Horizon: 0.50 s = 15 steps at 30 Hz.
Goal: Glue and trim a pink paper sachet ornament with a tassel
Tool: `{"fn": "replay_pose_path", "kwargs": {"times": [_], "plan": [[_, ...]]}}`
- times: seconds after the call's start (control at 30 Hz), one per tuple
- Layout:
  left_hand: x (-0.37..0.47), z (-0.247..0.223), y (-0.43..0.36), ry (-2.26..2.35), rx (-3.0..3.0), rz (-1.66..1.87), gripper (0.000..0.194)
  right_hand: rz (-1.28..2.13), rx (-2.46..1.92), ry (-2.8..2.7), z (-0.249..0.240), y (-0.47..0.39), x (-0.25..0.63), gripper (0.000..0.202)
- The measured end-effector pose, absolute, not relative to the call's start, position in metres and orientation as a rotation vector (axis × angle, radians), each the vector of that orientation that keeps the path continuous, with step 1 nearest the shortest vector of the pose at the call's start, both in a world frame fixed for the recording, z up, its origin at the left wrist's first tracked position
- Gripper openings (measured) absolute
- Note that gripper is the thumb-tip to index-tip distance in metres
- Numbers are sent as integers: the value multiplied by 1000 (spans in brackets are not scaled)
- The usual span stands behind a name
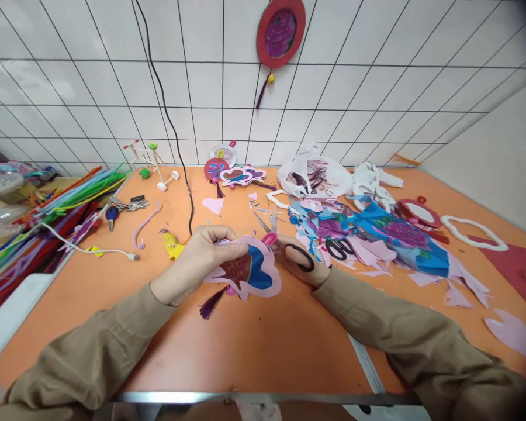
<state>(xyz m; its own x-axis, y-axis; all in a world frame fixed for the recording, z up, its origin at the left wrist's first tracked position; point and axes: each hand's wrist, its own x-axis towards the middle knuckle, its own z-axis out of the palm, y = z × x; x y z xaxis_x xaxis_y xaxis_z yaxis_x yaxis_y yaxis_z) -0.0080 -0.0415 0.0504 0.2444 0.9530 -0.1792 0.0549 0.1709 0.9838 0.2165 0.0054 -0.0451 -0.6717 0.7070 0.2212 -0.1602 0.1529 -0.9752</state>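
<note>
My left hand pinches the upper left edge of a pink-bordered paper ornament with a blue and brown patterned middle. From the ornament's lower edge hangs a dark purple tassel with a pink bead, and a pink loop sits at its top right. My right hand is closed around black-handled scissors, with the blades raised and parted just beyond the ornament. Part of my right hand's fingers is hidden behind the ornament and the scissors.
A yellow glue gun lies beside my left hand. Paper and cloth scraps, a second pair of scissors and a plastic bag spread to the right. Finished ornaments lie at the back. Pipe cleaners and keys are left.
</note>
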Motion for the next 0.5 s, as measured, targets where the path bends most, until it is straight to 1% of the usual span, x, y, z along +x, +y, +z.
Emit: {"fn": "replay_pose_path", "kwargs": {"times": [0.07, 0.17, 0.23, 0.33, 0.4, 0.5], "plan": [[-11, 53, -39, 1127, 1206, 892, 24, 1604, -473, -1679, -34, 9, 219, 53], [-10, 62, -32, 1103, 1182, 898, 24, 1591, -425, -1634, -4, 15, 220, 46], [-7, 70, -27, 1075, 1174, 902, 22, 1580, -475, -1594, 20, 18, 217, 41], [-5, 79, -19, 1020, 1243, 898, 20, 1569, -548, -1569, 49, 21, 208, 40], [-6, 80, -14, 1017, 1294, 868, 20, 1551, -568, -1556, 60, 22, 202, 41], [-11, 74, -7, 1085, 1334, 822, 21, 1478, -630, -1566, 63, 24, 196, 40]]}}
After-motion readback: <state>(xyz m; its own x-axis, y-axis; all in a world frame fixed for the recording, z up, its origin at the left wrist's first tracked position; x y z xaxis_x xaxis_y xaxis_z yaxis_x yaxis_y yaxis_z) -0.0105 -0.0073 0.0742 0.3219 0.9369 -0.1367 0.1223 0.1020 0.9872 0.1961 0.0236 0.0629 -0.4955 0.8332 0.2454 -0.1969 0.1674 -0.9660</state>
